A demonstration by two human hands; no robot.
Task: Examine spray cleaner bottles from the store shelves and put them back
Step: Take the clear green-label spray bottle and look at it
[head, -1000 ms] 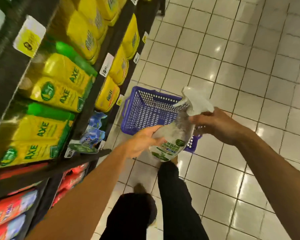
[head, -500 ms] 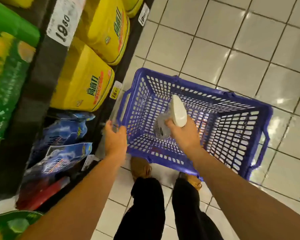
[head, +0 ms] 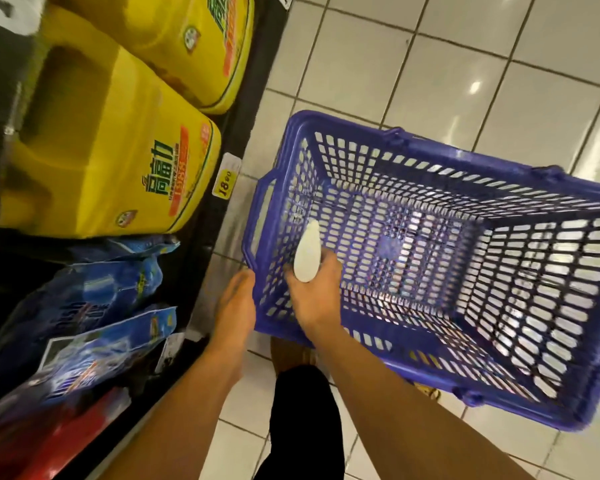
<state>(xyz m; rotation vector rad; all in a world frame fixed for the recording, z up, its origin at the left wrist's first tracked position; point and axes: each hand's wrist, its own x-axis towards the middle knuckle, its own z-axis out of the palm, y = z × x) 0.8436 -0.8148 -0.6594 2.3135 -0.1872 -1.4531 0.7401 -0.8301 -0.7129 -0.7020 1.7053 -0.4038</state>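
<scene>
A: Spray cleaner bottle (head: 307, 251): we read its position as inside the blue basket (head: 440, 348), at the end nearest the shelf (head: 222, 233). Only the white trigger head shows plainly; the clear body below it is mostly hidden by our right hand (head: 314, 294) and cannot be described further

B: Confirmed. Condition of the hands?

A: Our right hand is curled round the neck of the bottle just under the trigger head, and it reaches down past the basket rim. Our left hand (head: 234, 303) lies outside the basket, against its near corner, fingers pointing forward. Whether those fingers grip the rim or only touch it, we cannot tell, because the tips run behind the plastic

B: Basket position?

A: It stands on the white tiled floor (head: 465, 74), close beside the shelf base, with its mesh floor visible

B: Shelf contents?

A: Two yellow jugs (head: 118, 161) sit on the lower level, with a yellow price tag (head: 226, 180) reading 18 on the edge in front of them. Nearer to us lie blue pouches (head: 94, 327), and a red pack (head: 49, 445) shows at the bottom left corner. Our dark trouser leg (head: 302, 427) appears between our forearms
</scene>
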